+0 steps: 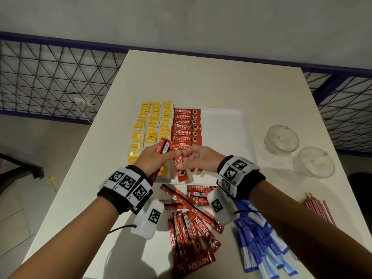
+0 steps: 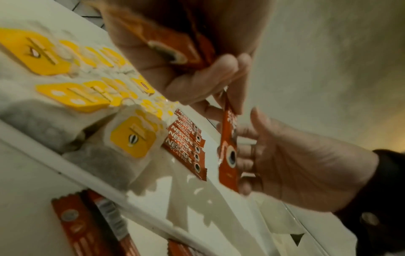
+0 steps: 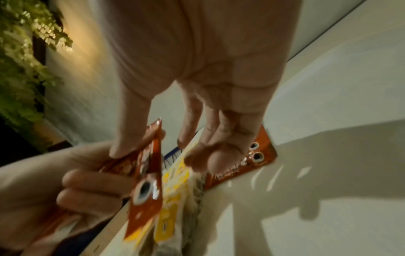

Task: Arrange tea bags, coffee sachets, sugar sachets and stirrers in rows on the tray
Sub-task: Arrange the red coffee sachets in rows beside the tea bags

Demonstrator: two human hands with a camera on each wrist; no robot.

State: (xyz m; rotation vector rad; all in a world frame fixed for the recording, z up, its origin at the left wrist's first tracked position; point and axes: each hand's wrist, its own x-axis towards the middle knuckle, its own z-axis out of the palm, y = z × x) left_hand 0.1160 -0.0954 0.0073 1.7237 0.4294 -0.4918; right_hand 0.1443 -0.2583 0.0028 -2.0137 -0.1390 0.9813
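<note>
A white tray (image 1: 223, 121) carries three columns of yellow-tagged tea bags (image 1: 153, 125) and, beside them, a column of red coffee sachets (image 1: 186, 128). Over the tray's near end my left hand (image 1: 161, 156) grips a small bundle of coffee sachets (image 1: 164, 147). My right hand (image 1: 188, 158) pinches one sachet (image 1: 179, 168) that hangs from that bundle toward the tray. In the left wrist view this sachet (image 2: 229, 150) sits between the right thumb and fingers (image 2: 247, 150), its top end still in the left hand (image 2: 197, 83). In the right wrist view the thumb lies on the sachet (image 3: 151, 173).
Loose coffee sachets (image 1: 191, 228) lie on the table in front of the tray. Blue sugar sachets (image 1: 259, 240) are heaped at the front right, with pink stirrers (image 1: 320, 210) beyond them. Two glass cups (image 1: 281, 140) (image 1: 314, 162) stand right of the tray.
</note>
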